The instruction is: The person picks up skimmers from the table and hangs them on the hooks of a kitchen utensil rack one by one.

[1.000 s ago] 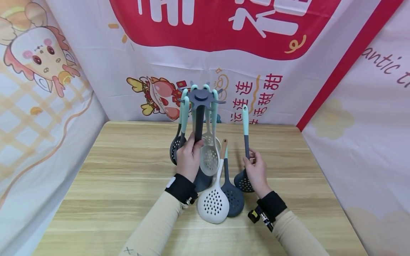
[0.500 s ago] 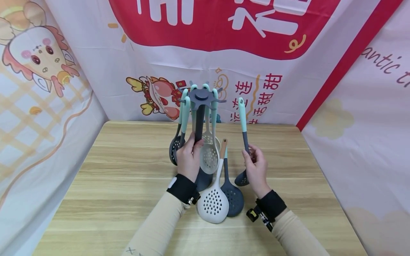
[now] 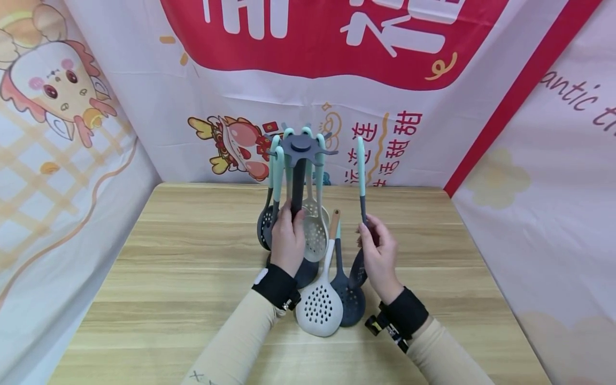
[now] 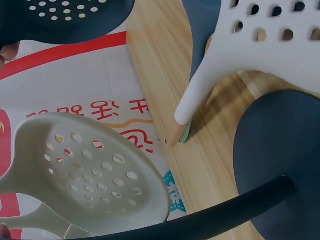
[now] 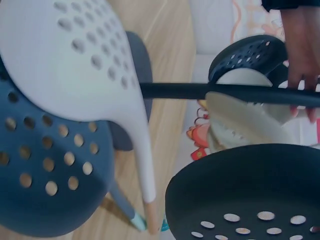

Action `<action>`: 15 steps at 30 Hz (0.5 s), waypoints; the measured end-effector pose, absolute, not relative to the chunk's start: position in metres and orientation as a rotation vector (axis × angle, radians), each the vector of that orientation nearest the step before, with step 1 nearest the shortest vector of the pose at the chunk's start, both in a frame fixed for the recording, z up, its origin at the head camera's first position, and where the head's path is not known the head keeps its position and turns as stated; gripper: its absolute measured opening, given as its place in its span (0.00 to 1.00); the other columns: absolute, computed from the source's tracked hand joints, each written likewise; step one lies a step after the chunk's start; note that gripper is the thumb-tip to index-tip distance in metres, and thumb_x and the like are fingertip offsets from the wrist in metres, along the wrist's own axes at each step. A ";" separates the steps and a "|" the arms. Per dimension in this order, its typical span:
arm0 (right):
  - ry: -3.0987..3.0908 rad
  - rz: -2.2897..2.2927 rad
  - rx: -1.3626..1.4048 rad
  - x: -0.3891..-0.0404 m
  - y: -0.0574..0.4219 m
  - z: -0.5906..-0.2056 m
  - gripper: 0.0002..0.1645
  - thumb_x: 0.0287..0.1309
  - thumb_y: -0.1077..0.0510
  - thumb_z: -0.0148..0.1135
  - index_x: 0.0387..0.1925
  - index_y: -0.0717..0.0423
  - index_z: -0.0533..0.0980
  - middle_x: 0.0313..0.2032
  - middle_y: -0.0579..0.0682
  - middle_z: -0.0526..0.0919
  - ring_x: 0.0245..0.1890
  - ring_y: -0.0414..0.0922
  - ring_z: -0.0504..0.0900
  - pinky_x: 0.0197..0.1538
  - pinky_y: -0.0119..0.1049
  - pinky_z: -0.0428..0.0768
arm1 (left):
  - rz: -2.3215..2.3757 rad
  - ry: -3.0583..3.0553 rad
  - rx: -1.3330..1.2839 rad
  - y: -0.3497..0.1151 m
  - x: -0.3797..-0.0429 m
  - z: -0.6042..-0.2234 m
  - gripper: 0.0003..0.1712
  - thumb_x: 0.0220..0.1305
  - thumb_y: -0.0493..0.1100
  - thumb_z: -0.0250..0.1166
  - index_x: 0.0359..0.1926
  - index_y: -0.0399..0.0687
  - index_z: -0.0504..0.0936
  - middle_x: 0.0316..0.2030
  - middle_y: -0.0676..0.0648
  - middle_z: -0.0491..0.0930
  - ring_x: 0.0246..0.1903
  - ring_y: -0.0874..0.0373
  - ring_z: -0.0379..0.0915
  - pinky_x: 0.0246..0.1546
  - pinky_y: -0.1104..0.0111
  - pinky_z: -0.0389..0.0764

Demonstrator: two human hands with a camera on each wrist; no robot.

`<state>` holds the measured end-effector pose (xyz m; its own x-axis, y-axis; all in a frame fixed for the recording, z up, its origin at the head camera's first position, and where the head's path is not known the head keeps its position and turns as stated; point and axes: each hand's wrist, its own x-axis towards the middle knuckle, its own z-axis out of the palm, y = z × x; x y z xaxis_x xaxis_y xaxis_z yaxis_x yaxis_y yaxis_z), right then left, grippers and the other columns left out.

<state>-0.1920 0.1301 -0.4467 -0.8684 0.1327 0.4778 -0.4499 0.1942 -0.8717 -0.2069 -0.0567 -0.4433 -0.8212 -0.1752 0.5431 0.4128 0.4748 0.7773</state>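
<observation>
Head view, white turner (image 3: 320,309) near stand (image 3: 298,182), perhaps touching dark turner (image 3: 354,307)

We see the right hand (image 4: 9,52) at the dark skimmer (image 4: 70,29), the pale skimmer (image 4: 95,167) before the cloth (image 4: 75,80), the stand (image 4: 280,145) on the desk (image 4: 155,55), and the white turner (image 4: 250,57) partly over the dark turner (image 4: 202,25), handle near the desk's edge.

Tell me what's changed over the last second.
The right hand has raised the slotted ladle slightly, shifted it left towards the stand, and turned its bowl nearly edge-on. Nothing was newly gripped or released. The left hand still holds the stand; the white spatula and dark spatula stayed put.
</observation>
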 end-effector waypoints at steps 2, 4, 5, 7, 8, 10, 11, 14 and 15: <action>-2.012 1.714 0.328 -0.190 0.128 -0.445 0.14 0.71 0.66 0.52 0.53 0.69 0.75 0.34 0.39 0.79 0.27 0.43 0.77 0.32 0.26 0.78 | -1.399 -2.168 -0.208 -0.056 -0.207 -0.443 0.26 0.78 0.43 0.48 0.68 0.30 0.63 0.52 0.31 0.76 0.49 0.39 0.79 0.49 0.48 0.80; -2.008 1.710 0.349 -0.187 0.126 -0.443 0.14 0.71 0.67 0.52 0.53 0.70 0.75 0.34 0.40 0.80 0.27 0.42 0.77 0.32 0.27 0.79 | -1.431 -2.173 -0.221 -0.056 -0.207 -0.444 0.25 0.79 0.42 0.46 0.69 0.31 0.62 0.52 0.32 0.76 0.50 0.40 0.79 0.52 0.49 0.80; -2.003 1.714 0.358 -0.186 0.125 -0.442 0.14 0.71 0.67 0.52 0.53 0.70 0.75 0.34 0.43 0.80 0.27 0.41 0.77 0.32 0.27 0.79 | -1.443 -2.174 -0.229 -0.056 -0.207 -0.444 0.25 0.79 0.42 0.45 0.69 0.31 0.61 0.51 0.33 0.77 0.51 0.41 0.79 0.53 0.50 0.79; -1.993 1.718 0.375 -0.183 0.123 -0.440 0.14 0.71 0.68 0.52 0.53 0.71 0.75 0.33 0.51 0.81 0.28 0.38 0.77 0.32 0.26 0.79 | -1.460 -2.181 -0.241 -0.056 -0.207 -0.444 0.25 0.79 0.41 0.44 0.70 0.33 0.60 0.51 0.35 0.77 0.53 0.43 0.79 0.55 0.51 0.79; -1.988 1.722 0.383 -0.182 0.121 -0.439 0.14 0.71 0.68 0.51 0.53 0.71 0.75 0.33 0.53 0.81 0.28 0.36 0.77 0.32 0.27 0.79 | -1.461 -2.188 -0.245 -0.056 -0.207 -0.444 0.24 0.79 0.40 0.43 0.70 0.33 0.59 0.51 0.35 0.78 0.53 0.43 0.79 0.56 0.52 0.79; -1.971 1.728 0.409 -0.180 0.119 -0.436 0.14 0.70 0.69 0.51 0.53 0.72 0.74 0.33 0.60 0.80 0.29 0.35 0.77 0.32 0.26 0.79 | -1.452 -2.209 -0.245 -0.056 -0.206 -0.444 0.24 0.79 0.38 0.43 0.71 0.34 0.58 0.52 0.35 0.78 0.54 0.43 0.78 0.57 0.52 0.78; -1.962 1.730 0.424 -0.179 0.118 -0.435 0.14 0.70 0.70 0.50 0.53 0.73 0.74 0.33 0.63 0.79 0.29 0.34 0.77 0.33 0.25 0.79 | -1.446 -2.221 -0.242 -0.056 -0.205 -0.444 0.25 0.79 0.38 0.42 0.71 0.35 0.58 0.52 0.35 0.77 0.55 0.43 0.78 0.58 0.52 0.78; -1.942 1.724 0.469 -0.176 0.115 -0.433 0.13 0.69 0.71 0.50 0.52 0.74 0.74 0.33 0.65 0.79 0.29 0.36 0.78 0.33 0.25 0.80 | -1.416 -2.255 -0.228 -0.056 -0.205 -0.443 0.25 0.79 0.36 0.42 0.72 0.34 0.56 0.54 0.34 0.77 0.56 0.43 0.77 0.58 0.52 0.78; -1.935 1.720 0.486 -0.175 0.114 -0.432 0.13 0.69 0.72 0.50 0.51 0.74 0.74 0.33 0.68 0.78 0.29 0.37 0.78 0.34 0.24 0.80 | -1.406 -2.264 -0.222 -0.055 -0.205 -0.443 0.25 0.79 0.37 0.42 0.72 0.34 0.56 0.54 0.34 0.77 0.56 0.43 0.77 0.57 0.51 0.78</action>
<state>-0.1755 0.1140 -0.4317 -0.8101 0.0631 0.5829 -0.5715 0.1374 -0.8090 -0.2045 -0.0553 -0.4431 -0.8798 -0.1035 0.4640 0.3699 0.4640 0.8049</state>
